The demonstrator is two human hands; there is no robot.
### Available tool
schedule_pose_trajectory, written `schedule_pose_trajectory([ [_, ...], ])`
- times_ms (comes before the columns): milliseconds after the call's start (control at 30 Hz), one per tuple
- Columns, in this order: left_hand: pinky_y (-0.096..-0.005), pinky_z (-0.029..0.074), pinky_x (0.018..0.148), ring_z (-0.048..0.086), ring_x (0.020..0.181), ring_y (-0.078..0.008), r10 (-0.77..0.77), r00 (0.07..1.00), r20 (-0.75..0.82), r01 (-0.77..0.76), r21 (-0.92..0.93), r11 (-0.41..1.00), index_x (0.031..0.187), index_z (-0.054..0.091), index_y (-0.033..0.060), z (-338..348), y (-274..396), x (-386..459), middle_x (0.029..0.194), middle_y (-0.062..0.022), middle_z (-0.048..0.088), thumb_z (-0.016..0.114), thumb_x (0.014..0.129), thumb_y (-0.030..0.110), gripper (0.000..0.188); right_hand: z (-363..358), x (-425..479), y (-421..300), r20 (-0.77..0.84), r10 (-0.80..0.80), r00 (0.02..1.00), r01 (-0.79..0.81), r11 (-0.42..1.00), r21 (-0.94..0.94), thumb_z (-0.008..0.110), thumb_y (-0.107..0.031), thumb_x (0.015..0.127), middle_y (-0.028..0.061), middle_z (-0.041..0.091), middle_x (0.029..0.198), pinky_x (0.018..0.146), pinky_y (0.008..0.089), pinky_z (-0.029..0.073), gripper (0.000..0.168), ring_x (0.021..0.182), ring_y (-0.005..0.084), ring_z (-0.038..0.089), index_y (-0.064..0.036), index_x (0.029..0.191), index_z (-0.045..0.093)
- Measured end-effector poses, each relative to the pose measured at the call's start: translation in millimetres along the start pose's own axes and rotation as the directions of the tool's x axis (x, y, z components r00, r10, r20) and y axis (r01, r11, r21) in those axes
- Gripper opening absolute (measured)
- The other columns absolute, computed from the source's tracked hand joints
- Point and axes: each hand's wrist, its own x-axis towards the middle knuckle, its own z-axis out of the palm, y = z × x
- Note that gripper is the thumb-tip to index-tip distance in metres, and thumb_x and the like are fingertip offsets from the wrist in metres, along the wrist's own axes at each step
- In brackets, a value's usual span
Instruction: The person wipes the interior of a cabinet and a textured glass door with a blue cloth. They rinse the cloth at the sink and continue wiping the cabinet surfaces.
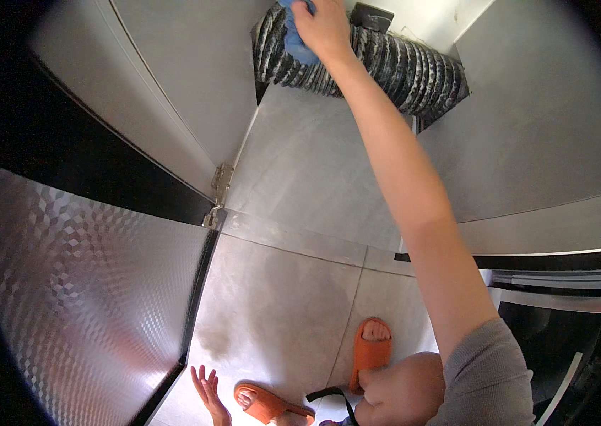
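My right hand (324,26), at the end of an outstretched arm, is closed on a blue cloth (299,45) at the top of the view. The cloth lies against the left part of a ribbed flexible duct (407,66) with a dark, whitish-streaked surface. Part of the cloth is cut off by the picture's upper edge. Low in the view, my left hand (208,391) is held up with its fingers apart and nothing in it, near the edge of a patterned cabinet door (114,287).
Grey cabinet panels (524,117) flank the duct. A metal hinge (220,178) joins the left panel and the open door. A dark box-like piece (371,17) stands behind the duct. Orange slippers (372,346) are on the tiled floor (279,287). A black strap (332,394) hangs beside my knee.
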Motion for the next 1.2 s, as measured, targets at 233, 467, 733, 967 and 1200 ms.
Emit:
schedule_pose_trajectory([
  [233, -0.0446, 0.031, 0.108, 0.043, 0.128, -0.034, 0.007, 1.0, 0.004, -0.007, -0.002, 1.0, 0.151, 0.016, 0.0161, 7, 3, 1, 0.149, -0.0167, 0.03, 0.038, 0.099, 0.049, 0.065, 33, -52, -2, -0.019, -0.234, 0.972, 0.225, 0.952, -0.207, 0.056, -0.009, 0.084, 0.0169, 0.052, 0.128, 0.105, 0.0451, 0.036, 0.034, 0.124, 0.0347, 0.045, -0.006, 0.117, 0.061],
  [467, -0.0442, 0.03, 0.108, 0.043, 0.128, -0.0335, 0.013, 1.0, 0.006, -0.013, 0.005, 1.0, 0.151, 0.018, 0.0178, 7, 3, 5, 0.149, -0.0155, 0.031, 0.039, 0.098, 0.052, 0.066, 14, -128, 4, 0.355, -0.279, 0.892, 0.337, 0.935, -0.114, 0.056, 0.002, 0.08, 0.011, 0.054, 0.129, 0.104, 0.0406, 0.041, 0.036, 0.124, 0.0296, 0.046, -0.005, 0.114, 0.064],
  [733, -0.046, 0.03, 0.108, 0.042, 0.129, -0.0343, -0.022, 0.999, -0.039, 0.022, 0.011, 1.0, 0.151, 0.017, 0.0181, -5, -6, 3, 0.149, -0.0153, 0.031, 0.04, 0.097, 0.053, 0.068, 18, -152, 7, 0.224, 0.06, 0.973, -0.096, 0.984, 0.153, 0.054, -0.007, 0.086, 0.0163, 0.06, 0.117, 0.091, 0.0398, 0.047, 0.028, 0.108, 0.0358, 0.055, -0.002, 0.111, 0.065],
  [967, -0.0445, 0.031, 0.108, 0.042, 0.129, -0.0342, -0.02, 1.0, 0.003, 0.02, 0.017, 1.0, 0.151, 0.015, 0.0164, 3, -1, 9, 0.149, -0.0164, 0.03, 0.038, 0.098, 0.051, 0.066, 83, -153, 45, 0.546, 0.173, 0.82, -0.088, 0.98, -0.179, 0.049, -0.031, 0.09, 0.0153, 0.046, 0.14, 0.113, 0.0442, 0.024, 0.039, 0.13, 0.0347, 0.039, -0.006, 0.119, 0.058],
  [1200, -0.0457, 0.03, 0.108, 0.043, 0.129, -0.0338, -0.044, 0.999, 0.03, 0.044, 0.025, 0.999, 0.151, 0.017, 0.0173, 9, 6, 4, 0.15, -0.0154, 0.031, 0.04, 0.096, 0.054, 0.07, 51, -218, -31, 0.51, 0.053, 0.859, 0.006, 0.994, -0.113, 0.054, -0.022, 0.086, 0.0236, 0.046, 0.136, 0.114, 0.0497, 0.021, 0.038, 0.132, 0.0392, 0.035, 0.004, 0.114, 0.06],
])
